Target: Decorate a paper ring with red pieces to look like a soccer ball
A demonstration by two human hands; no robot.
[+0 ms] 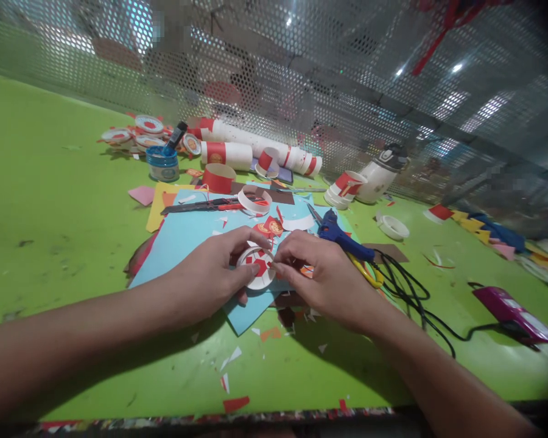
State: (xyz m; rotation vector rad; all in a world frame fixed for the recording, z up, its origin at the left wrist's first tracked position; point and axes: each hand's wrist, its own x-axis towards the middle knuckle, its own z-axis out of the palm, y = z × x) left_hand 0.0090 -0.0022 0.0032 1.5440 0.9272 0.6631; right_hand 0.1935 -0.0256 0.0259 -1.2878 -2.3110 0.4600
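A round white paper cup bottom (266, 280) with red paper pieces on its face is tilted toward me above the light-blue paper sheets (178, 246). My left hand (217, 264) is closed around its left side, thumb on the face and fingers at the rim. At its right edge, my right hand (322, 267) has thumb and forefinger pinched together; whatever small piece they hold is too small to make out. Just beyond the hands lie red paper pieces with gold print (270, 226) and a white paper ring (254, 201).
A blue glue gun (335, 234) lies right of my hands, with black cables (404, 292) trailing to a magenta device (514, 310). Behind are a blue-lidded jar (163, 164), stacked paper cups (265, 143) and a white bottle (379, 176). Perforated metal (265, 79) borders the green table (95, 365).
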